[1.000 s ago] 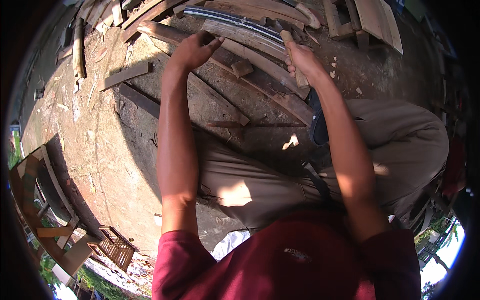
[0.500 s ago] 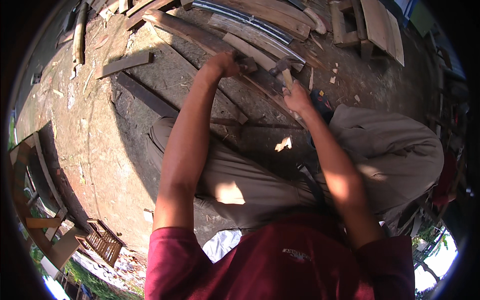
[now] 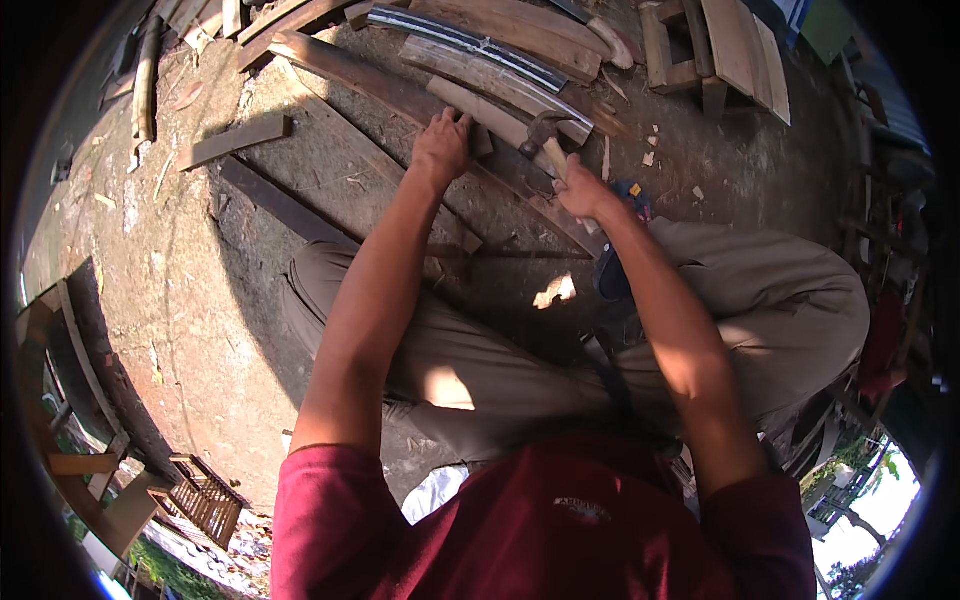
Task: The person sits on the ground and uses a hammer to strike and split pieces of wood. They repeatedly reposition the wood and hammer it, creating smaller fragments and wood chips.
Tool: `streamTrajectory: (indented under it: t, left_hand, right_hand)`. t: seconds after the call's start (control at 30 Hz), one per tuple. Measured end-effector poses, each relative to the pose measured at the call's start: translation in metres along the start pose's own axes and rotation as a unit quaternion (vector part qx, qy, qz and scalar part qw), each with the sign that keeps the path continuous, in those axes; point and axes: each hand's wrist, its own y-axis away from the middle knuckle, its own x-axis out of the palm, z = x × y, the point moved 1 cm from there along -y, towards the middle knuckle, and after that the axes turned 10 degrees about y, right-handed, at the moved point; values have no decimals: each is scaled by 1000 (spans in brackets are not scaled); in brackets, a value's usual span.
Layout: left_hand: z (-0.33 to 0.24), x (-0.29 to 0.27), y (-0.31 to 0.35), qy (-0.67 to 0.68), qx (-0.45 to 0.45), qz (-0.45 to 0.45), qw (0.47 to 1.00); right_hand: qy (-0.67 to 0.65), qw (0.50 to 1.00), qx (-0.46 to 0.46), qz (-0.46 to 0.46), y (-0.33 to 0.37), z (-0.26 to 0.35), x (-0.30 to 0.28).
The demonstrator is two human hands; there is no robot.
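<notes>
Right hand (image 3: 583, 191), fingers wrapped around hammer (image 3: 554, 152), left hand (image 3: 441, 150) at wooden block (image 3: 482, 141), its fingers' hold unclear

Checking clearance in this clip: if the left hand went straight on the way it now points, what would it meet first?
The left hand would probably meet the pale wooden plank just ahead, though depth is unclear and it might pass above.

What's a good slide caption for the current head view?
Right hand grips a hammer; left hand is at a small wooden block on a long beam.
</notes>
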Motion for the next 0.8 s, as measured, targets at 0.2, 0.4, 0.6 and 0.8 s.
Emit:
streamTrajectory:
  t: [0.2, 0.4, 0.6, 0.8]
  left_hand:
    - [-3, -1, -17, 11, 6, 22, 1000]
    - [-15, -13, -24, 50, -53, 34, 997]
    - [-30, -21, -41, 61, -89, 44, 993]
    - [-19, -12, -63, 15, -27, 0, 1000]
  right_hand:
    - [270, 957, -100, 29, -42, -20, -87]
    - [340, 937, -57, 58, -28, -26, -59]
    - [191, 979, -9, -68, 10, -59, -15]
    - [-29, 987, 121, -102, 29, -46, 1]
